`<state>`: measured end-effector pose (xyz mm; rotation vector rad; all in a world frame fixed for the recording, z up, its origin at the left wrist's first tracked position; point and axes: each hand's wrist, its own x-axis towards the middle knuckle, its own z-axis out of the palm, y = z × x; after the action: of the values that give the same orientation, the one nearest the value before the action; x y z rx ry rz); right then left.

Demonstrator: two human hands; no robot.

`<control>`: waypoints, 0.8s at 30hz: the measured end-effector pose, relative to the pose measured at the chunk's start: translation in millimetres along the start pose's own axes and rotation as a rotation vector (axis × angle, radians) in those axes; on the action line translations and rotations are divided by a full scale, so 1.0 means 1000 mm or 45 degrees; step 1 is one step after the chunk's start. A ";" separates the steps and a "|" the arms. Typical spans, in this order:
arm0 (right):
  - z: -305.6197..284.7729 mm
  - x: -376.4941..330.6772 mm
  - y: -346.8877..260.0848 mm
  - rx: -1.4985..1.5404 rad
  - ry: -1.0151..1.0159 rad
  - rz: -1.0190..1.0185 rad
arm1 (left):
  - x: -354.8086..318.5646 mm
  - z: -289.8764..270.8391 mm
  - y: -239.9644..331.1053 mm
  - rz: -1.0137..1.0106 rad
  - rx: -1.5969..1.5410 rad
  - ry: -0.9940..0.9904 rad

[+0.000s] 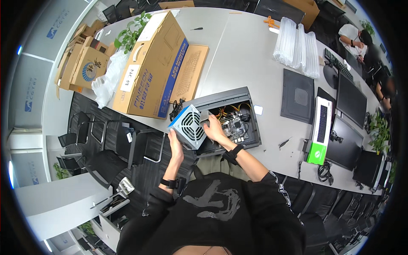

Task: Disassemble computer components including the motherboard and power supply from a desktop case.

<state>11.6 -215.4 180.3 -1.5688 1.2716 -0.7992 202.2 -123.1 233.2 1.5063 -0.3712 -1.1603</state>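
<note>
A silver power supply (190, 128) with a black slotted grille and a blue edge is tilted over the left end of an open computer case (229, 95). My left hand (174, 144) grips its lower left side, with the fingers partly hidden behind it. At its right edge my right hand (214, 128) is closed, the fingertips pressed against the metal by the cables. The case lies on its side on the table. Inside it show a motherboard (236, 129) and yellow and black power cables (222, 112).
Left of the case stands a tall monitor carton (146, 80). A black side panel (297, 95), a screwdriver (285, 143) and a boxed keyboard (321, 123) lie to the right. Clear plastic air packing (296, 51) sits farther back. Chairs (111, 168) stand left of the table.
</note>
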 end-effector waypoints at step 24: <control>-0.134 -0.057 0.001 0.886 0.326 0.740 | 0.004 0.002 0.050 -0.163 0.541 -0.062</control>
<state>-124.1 -194.7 230.3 -0.5163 1.3341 -0.9339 220.4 -142.8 276.1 1.8936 -0.5892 -1.2737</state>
